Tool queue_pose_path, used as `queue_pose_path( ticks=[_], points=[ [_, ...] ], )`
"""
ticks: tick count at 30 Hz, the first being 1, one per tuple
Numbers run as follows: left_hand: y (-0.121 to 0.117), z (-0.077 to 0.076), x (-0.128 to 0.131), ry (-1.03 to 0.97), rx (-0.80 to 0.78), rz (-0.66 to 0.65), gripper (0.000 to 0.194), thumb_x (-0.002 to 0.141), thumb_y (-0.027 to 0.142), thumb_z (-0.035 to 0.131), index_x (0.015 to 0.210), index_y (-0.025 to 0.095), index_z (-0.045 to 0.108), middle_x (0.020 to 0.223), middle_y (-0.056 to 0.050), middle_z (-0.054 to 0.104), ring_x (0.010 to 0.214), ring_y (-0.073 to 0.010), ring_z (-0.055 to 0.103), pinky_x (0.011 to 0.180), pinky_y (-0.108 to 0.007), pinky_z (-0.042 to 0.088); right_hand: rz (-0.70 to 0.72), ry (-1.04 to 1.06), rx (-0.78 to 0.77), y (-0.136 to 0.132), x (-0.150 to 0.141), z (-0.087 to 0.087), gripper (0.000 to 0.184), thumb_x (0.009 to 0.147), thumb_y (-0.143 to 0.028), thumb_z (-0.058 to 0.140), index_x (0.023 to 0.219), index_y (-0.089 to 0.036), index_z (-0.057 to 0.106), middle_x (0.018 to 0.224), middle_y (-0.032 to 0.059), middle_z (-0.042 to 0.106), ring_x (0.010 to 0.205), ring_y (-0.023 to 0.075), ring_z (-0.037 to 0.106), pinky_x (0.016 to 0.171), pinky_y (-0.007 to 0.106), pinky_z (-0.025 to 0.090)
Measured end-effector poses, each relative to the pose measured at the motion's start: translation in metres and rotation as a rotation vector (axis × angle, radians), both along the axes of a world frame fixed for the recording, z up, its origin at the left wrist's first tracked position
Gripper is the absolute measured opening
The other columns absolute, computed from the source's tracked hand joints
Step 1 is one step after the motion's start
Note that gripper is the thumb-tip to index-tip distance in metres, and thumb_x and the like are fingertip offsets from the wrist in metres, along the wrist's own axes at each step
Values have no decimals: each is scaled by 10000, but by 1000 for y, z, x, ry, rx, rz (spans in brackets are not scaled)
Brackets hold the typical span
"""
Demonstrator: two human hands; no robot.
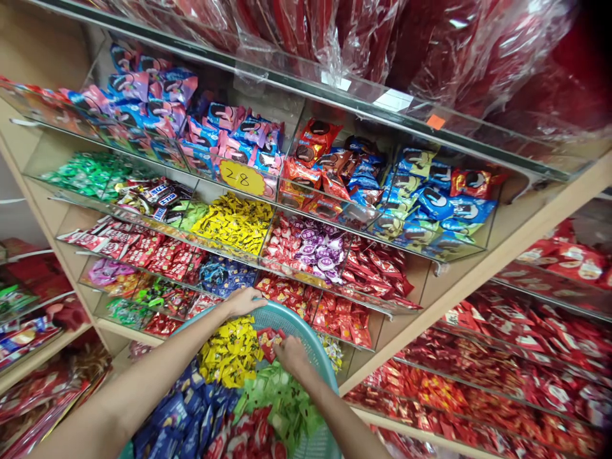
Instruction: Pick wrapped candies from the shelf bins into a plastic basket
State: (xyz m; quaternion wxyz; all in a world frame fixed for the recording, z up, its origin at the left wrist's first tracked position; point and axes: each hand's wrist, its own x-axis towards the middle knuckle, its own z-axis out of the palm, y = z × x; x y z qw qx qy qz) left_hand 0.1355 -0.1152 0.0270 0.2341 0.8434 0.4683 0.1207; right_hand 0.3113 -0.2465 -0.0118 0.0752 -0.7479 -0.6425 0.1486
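A teal plastic basket [287, 313] holds loose wrapped candies in separate heaps. My left hand [245, 302] is closed over the basket's far rim. Inside the basket, my right hand [292, 354] grips red candy packets [268, 342], partly hidden by its fingers. Beside them lies a heap of yellow candies [229, 350]. Green candies [277, 398] sit just below my right hand. Dark blue candies [186, 408] fill the left of the basket, and red and white candies [246, 437] are at the near side.
A tiered candy shelf [377, 344] with clear dividers stands right in front of the basket. A yellow price tag marked 28 [242, 177] hangs on an upper tier. Plastic-wrapped red packs [335, 32] rest above. More red candy shelves [502, 357] stand at the right.
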Motion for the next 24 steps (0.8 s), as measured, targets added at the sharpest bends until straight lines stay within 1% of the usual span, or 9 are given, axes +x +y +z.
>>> queue_pose_path(
  ticks=[3, 7, 10, 12, 14, 17, 20, 24],
  points=[
    [0, 0, 0, -5, -5, 6, 477, 767, 610, 410, 808, 199, 648, 748, 0, 621, 686, -144, 530, 573, -210, 295, -13, -34, 18, 3, 0, 14, 287, 813, -372, 504, 864, -137, 659, 906, 139, 667, 863, 238, 622, 710, 290, 441],
    [-1, 1, 0, 6, -3, 14, 472, 766, 611, 408, 804, 202, 639, 746, -2, 623, 693, -150, 540, 578, -212, 304, -29, -81, 93, 23, 11, 47, 333, 859, -408, 426, 848, -171, 659, 892, 118, 669, 824, 207, 632, 690, 266, 441],
    [-2, 2, 0, 16, 1, 14, 462, 774, 609, 401, 801, 211, 634, 756, -2, 626, 708, -156, 547, 590, -214, 316, -97, -140, 146, 45, 25, 70, 361, 903, -340, 334, 930, -153, 642, 931, 152, 659, 859, 224, 634, 696, 290, 447],
    [-2, 3, 0, 22, -10, 16, 459, 773, 609, 404, 812, 214, 635, 768, -5, 630, 721, -162, 554, 595, -216, 320, -151, -180, 153, 58, 33, 78, 328, 898, -228, 331, 975, -119, 630, 953, 187, 652, 895, 242, 633, 713, 311, 452],
    [-3, 4, -1, 22, -14, 18, 461, 772, 610, 404, 819, 213, 634, 775, -9, 630, 732, -168, 559, 592, -220, 317, -183, -207, 136, 69, 39, 80, 307, 859, -108, 348, 960, -98, 638, 956, 203, 653, 909, 247, 636, 727, 317, 457],
    [-3, 5, -1, 20, -10, 20, 456, 771, 611, 404, 816, 218, 631, 776, -6, 630, 738, -173, 563, 585, -225, 308, -192, -223, 113, 78, 40, 74, 347, 816, -8, 338, 947, -90, 649, 967, 200, 657, 923, 243, 637, 735, 311, 465],
    [-3, 4, 0, 19, -8, 19, 446, 772, 604, 408, 811, 220, 630, 769, -4, 628, 736, -172, 564, 583, -228, 305, -197, -220, 103, 82, 37, 64, 381, 816, 17, 311, 958, -89, 649, 969, 194, 660, 932, 237, 637, 736, 304, 471],
    [-4, 3, 0, 11, -7, 22, 445, 776, 598, 412, 818, 212, 630, 757, -7, 623, 720, -166, 558, 584, -227, 304, -232, -192, 106, 83, 35, 56, 359, 814, 5, 331, 949, -90, 650, 957, 202, 660, 918, 240, 641, 719, 304, 476]
  ],
)
